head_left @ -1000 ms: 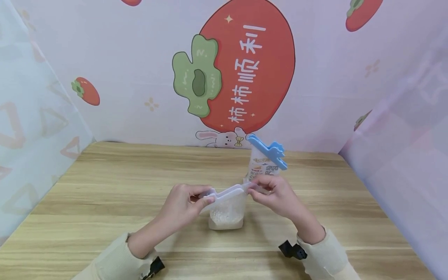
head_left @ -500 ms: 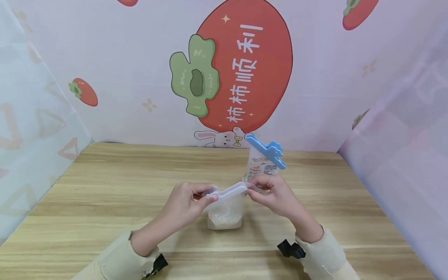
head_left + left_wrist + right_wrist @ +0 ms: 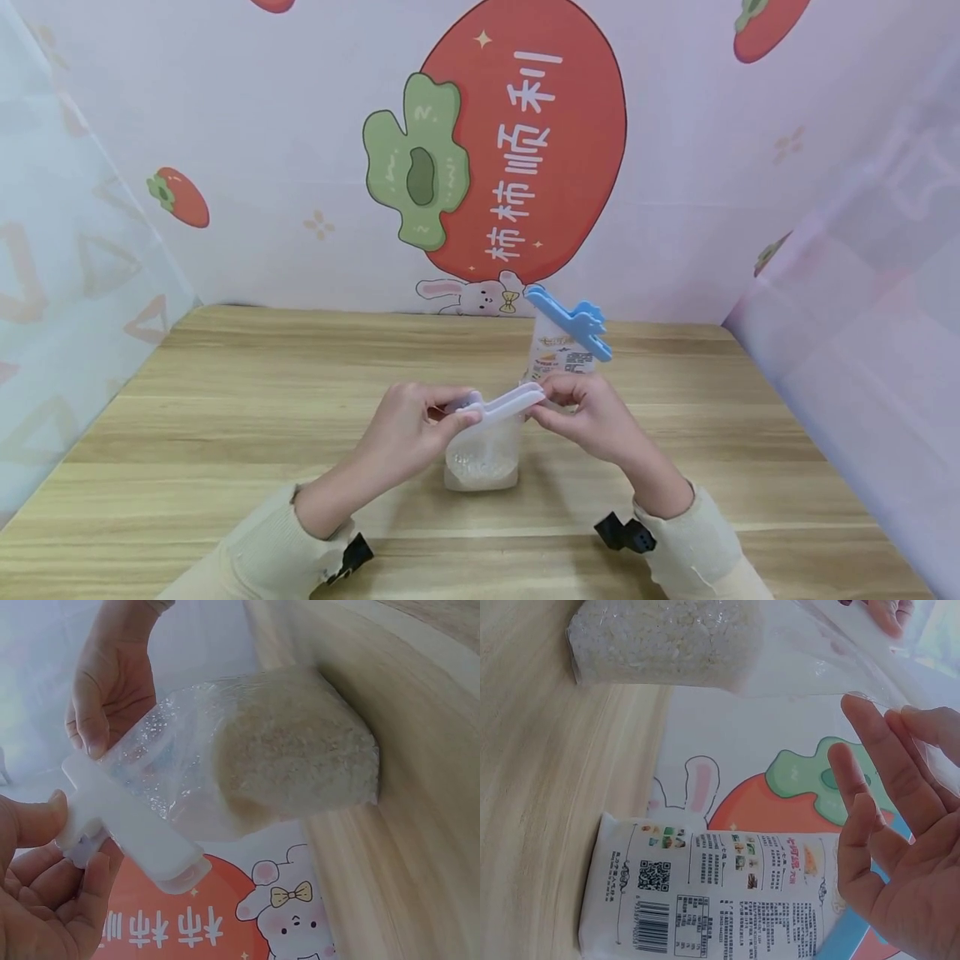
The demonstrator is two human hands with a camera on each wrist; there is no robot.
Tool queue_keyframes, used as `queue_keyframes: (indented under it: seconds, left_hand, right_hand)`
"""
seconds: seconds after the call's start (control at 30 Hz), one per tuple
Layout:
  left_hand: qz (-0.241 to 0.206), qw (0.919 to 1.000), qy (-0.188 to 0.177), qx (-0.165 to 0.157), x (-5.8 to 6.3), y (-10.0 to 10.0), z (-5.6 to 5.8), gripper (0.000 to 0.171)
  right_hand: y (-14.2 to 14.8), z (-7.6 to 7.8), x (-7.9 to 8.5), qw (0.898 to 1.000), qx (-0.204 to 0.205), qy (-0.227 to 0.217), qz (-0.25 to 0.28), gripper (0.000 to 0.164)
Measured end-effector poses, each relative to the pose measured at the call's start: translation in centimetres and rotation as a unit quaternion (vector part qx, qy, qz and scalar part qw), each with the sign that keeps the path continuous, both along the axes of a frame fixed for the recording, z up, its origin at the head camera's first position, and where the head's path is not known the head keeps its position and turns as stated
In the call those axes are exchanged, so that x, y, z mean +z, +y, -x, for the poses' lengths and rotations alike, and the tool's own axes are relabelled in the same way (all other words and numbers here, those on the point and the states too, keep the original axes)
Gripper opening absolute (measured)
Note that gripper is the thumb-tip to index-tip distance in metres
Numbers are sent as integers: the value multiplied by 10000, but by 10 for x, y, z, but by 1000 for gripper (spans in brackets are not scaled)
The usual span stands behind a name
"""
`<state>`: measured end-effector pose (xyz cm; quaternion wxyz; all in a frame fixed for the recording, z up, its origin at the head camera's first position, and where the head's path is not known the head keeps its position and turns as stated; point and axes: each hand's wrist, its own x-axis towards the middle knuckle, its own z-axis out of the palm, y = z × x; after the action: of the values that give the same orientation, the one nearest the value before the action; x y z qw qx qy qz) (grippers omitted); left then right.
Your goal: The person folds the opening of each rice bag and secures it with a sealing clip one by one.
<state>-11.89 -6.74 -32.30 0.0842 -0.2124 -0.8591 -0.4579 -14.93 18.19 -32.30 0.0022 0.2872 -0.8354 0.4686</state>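
Note:
A clear plastic bag of rice (image 3: 482, 471) stands on the table, its rice settled at the bottom. Thumb and fingers of my left hand (image 3: 411, 432) pinch a white bag clip (image 3: 513, 404) by its handles. The clip (image 3: 142, 829) lies along the bag's top edge, its far end close to the right fingers. My right hand (image 3: 588, 418) pinches the right corner of the bag's top. In the right wrist view, the thumb and index finger of that hand (image 3: 911, 817) hold the thin film, the other fingers loosely bent below.
Behind the right hand stands a white printed package (image 3: 727, 892), with a blue clip (image 3: 572, 323) across its top. The wooden table (image 3: 247, 375) meets a patterned cloth backdrop (image 3: 285, 125) at the back, with more cloth at both sides.
My left hand has moved right with the white clip, so its far end has come up to the right fingers. The right hand stays nearly still, pinching the bag's corner.

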Motion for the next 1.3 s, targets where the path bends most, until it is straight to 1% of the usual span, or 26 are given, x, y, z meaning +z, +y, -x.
queue_keyframes:
  seconds: [0.13, 0.4, 0.6, 0.77, 0.87, 0.93, 1.1, 1.2, 1.3]
  left_hand:
    - [7, 10000, 53, -54, 3, 2, 1, 20]
    - [55, 9999, -72, -124, 6, 4, 4, 19]
    - [119, 9990, -243, -367, 7, 1, 7, 20]
    - [230, 9979, -234, -562, 10, 0, 8, 19]
    - [181, 9976, -245, -623, 9, 0, 9, 19]
    - [91, 9970, -329, -688, 8, -2, 11, 20]
    - [-207, 9927, -772, -905, 4, -7, 19, 23]
    - [-295, 9901, -952, -987, 2, -8, 21, 25]
    - [-331, 9880, -1095, -1038, 1, -8, 21, 28]
  right_hand:
    - [0, 1, 1, 10000, -24, -5, -27, 14]
    - [0, 3, 2, 9999, 87, -62, -14, 16]
    - [1, 4, 1, 9997, 241, -69, 4, 17]
    - [2, 4, 1, 9998, 202, -58, -48, 19]
    - [3, 4, 0, 9997, 229, -71, -40, 19]
    - [2, 4, 0, 9995, 286, -96, 5, 19]
    - [2, 5, 0, 9989, 426, -158, 89, 20]
    - [3, 4, 1, 9989, 421, -213, 62, 20]
    - [6, 3, 1, 9991, 362, -204, -72, 22]
